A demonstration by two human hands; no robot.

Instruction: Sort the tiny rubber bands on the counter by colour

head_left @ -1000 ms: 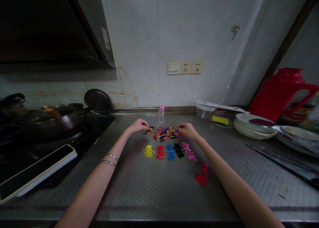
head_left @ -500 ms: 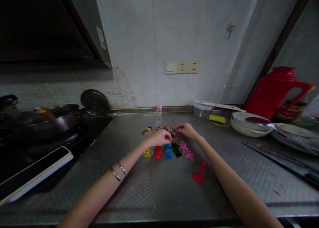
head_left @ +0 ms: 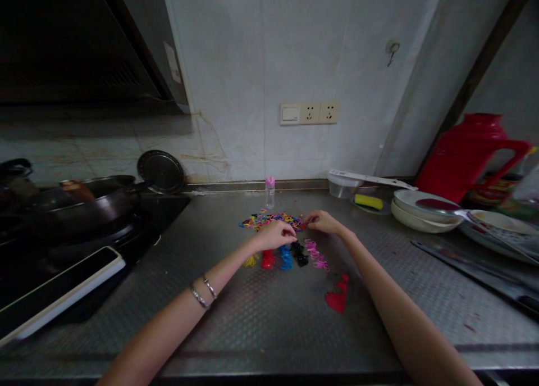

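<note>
A mixed heap of small coloured rubber bands (head_left: 256,222) lies on the metal counter. In front of it, bands are grouped by colour: yellow (head_left: 251,260), red (head_left: 268,259), blue (head_left: 286,258), black (head_left: 300,255) and pink (head_left: 316,255). My left hand (head_left: 278,235) hovers over the heap's near side, its fingers pinched just above the black group. At the heap's right end, my right hand (head_left: 323,222) has its fingertips drawn together beside some red bands. What either pinch holds is too small to make out.
A clear bottle with pink cap (head_left: 270,194) stands behind the heap. Nearer lies a red cut-out piece (head_left: 337,297). To the right are a yellow sponge (head_left: 368,202), bowls (head_left: 421,216), a knife (head_left: 475,273) and a red jug (head_left: 463,155); a pan (head_left: 96,203) sits left.
My left hand has shifted slightly right, toward the black bands. My right hand has moved a little right and down at the heap's edge. The view has shifted slightly.
</note>
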